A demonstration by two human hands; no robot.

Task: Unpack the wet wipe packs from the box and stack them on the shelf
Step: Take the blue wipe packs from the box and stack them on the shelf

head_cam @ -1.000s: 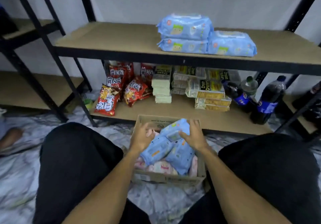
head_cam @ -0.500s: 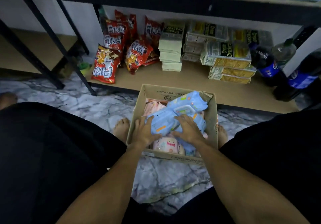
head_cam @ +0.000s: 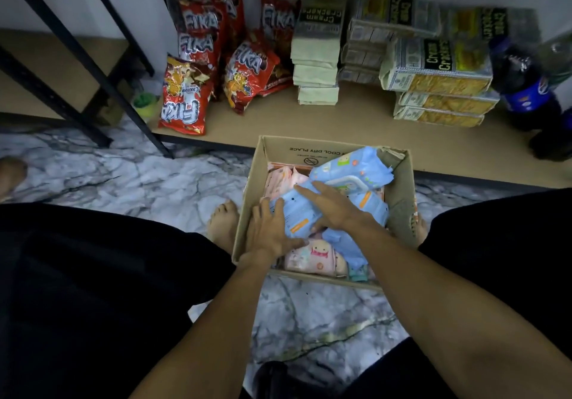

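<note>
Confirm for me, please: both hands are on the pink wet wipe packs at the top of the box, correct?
Not quite: in the head view the left hand and right hand are on the blue packs atop the box; the pink packs lie underneath.

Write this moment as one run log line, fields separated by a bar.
phase: picking | left hand: on blue wipe pack | right hand: on top of it | pack: in box | shelf: not reached

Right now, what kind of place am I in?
Probably a small shop's stockroom or home pantry: metal-framed shelf stocked with snack bags, cracker packs and cola bottles.
</note>
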